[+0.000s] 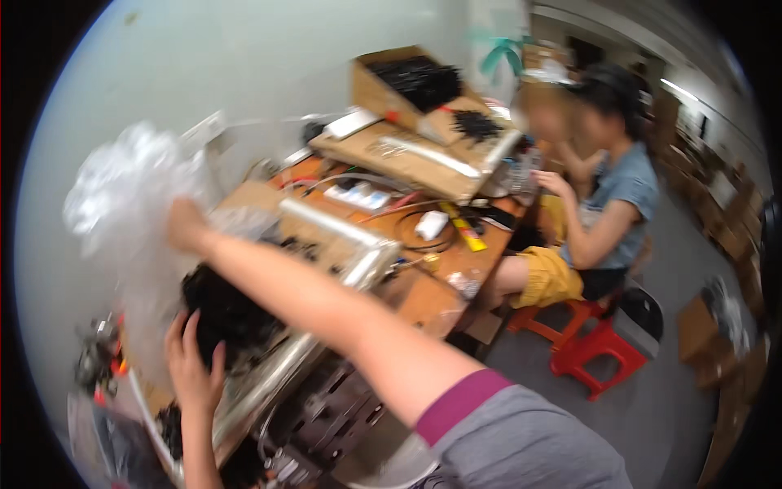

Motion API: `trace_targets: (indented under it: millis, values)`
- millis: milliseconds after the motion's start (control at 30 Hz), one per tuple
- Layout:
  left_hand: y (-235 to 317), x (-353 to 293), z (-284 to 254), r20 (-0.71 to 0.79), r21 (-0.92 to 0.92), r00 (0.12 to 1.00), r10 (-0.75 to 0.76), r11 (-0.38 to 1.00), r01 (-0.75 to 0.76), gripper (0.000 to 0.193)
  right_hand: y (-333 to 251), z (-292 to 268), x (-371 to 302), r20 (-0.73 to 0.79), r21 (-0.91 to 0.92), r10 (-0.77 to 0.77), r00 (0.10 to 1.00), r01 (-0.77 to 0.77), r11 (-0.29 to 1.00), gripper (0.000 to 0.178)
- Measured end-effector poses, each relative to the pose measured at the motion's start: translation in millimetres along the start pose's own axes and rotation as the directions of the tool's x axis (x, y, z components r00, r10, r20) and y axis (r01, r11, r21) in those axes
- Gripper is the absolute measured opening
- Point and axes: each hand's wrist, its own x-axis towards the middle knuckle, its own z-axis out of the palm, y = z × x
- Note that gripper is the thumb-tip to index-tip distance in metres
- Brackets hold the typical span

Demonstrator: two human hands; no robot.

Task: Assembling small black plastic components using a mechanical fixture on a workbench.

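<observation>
Black pile (218,311) crowds the spread left hand (195,368); right hand (187,226) clutches plastic bag (126,191) near wall (285,57).

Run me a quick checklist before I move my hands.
1. Right hand gripping the clear plastic bag: ok.
2. Left hand open, fingers apart: ok.
3. Left hand off the black pile: cannot tell; they overlap in view.
4. Bag mouth open: cannot tell, too blurred.
5. Co-worker away from the bag: ok, seated to the right.
6. Power strip uncovered by the bag: ok.
</observation>
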Motion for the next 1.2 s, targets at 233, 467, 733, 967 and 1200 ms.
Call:
trace_targets:
  millis: [233,467,733,967,1200]
  values:
    - [-33,-20,-9,0.005,0.056,0.989,-0.145,0.988,0.144,0.083,-48,-54,-18,-0.17,0.248,-0.183,0.968,0.222,0.943,0.025]
    - [-38,-19,-20,-0.078,-0.075,0.983,-0.168,0.984,0.162,0.074,-46,-60,-6,-0.211,0.214,-0.381,0.9,0.423,0.88,0.023]
    - [-16,-39,-43,-0.498,0.327,0.833,0.239,0.942,-0.075,0.072,-36,-74,-5,-0.075,0.391,-0.467,0.881,0.457,0.799,0.018]
    - [-106,-42,-8,-0.262,-0.079,0.85,-0.457,0.888,0.453,0.079,-44,-72,-2,-0.064,0.286,-0.715,0.696,0.7,0.655,0.025]
    - [-121,-47,-16,0.26,-0.528,0.619,-0.741,0.427,0.734,0.052,-46,-91,-14,-0.055,0.277,-0.637,0.769,0.625,0.73,0.029]
